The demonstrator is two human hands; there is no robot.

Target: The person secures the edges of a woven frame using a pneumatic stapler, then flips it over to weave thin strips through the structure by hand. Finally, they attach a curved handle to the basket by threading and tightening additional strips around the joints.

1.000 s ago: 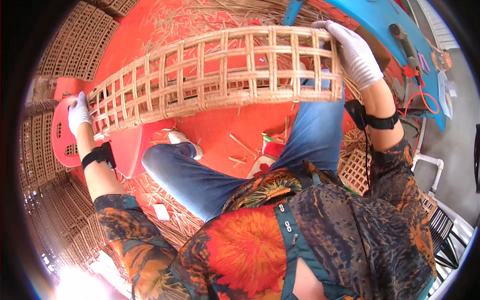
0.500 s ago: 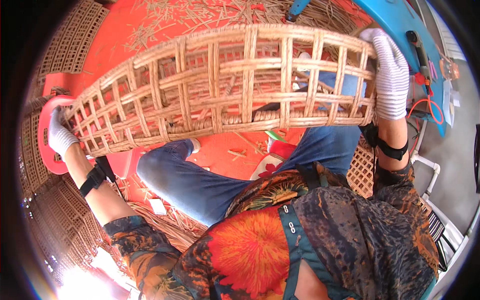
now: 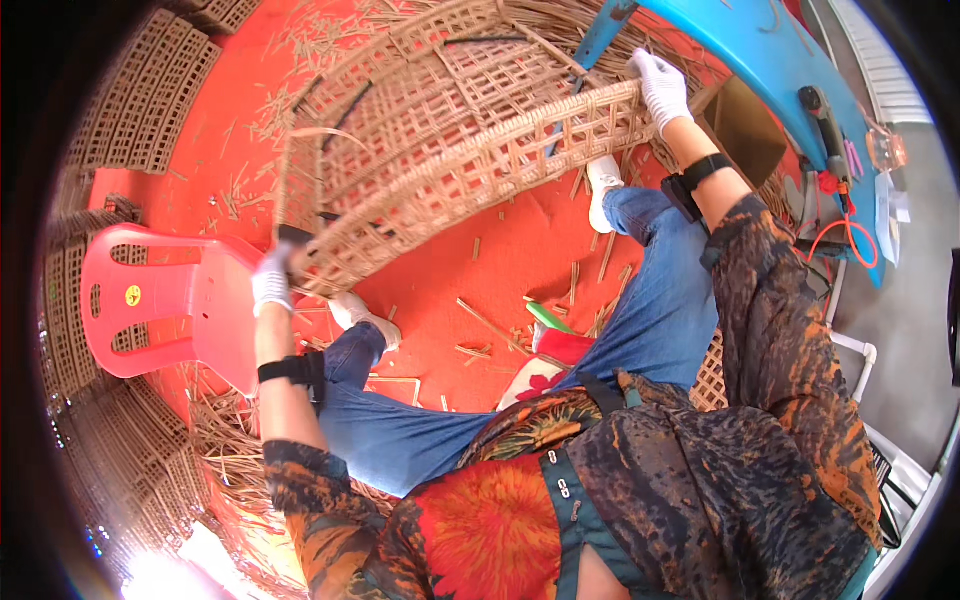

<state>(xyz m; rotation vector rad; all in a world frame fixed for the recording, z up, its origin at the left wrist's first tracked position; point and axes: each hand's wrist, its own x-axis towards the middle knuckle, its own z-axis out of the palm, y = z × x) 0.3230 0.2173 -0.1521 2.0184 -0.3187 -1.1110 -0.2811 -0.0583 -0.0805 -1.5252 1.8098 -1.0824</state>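
A large rectangular open-weave wicker basket [image 3: 470, 155] hangs tilted in front of me, its lattice bottom and inner sides showing. Dark strips cross its frame in places, and a loose strand curls up from its left side. My left hand [image 3: 272, 282], in a white knit glove and slightly blurred, grips the near left corner. At the near right corner my right hand [image 3: 660, 88], gloved too, is closed over the rim. Part of the fingers of both hands is hidden by the basket.
A pink plastic chair [image 3: 215, 300] stands at left. On the right is a blue table [image 3: 740, 50] with a black-handled tool [image 3: 822, 120]. Cut wicker scraps litter the red floor [image 3: 450, 300]. Stacked woven baskets [image 3: 145, 95] line the left side. A green-handled tool [image 3: 548, 318] lies between my legs.
The basket has swung away from me and turned, its right end now farther off, so its inside shows. My left hand moved right and nearer; my right hand moved left and away.
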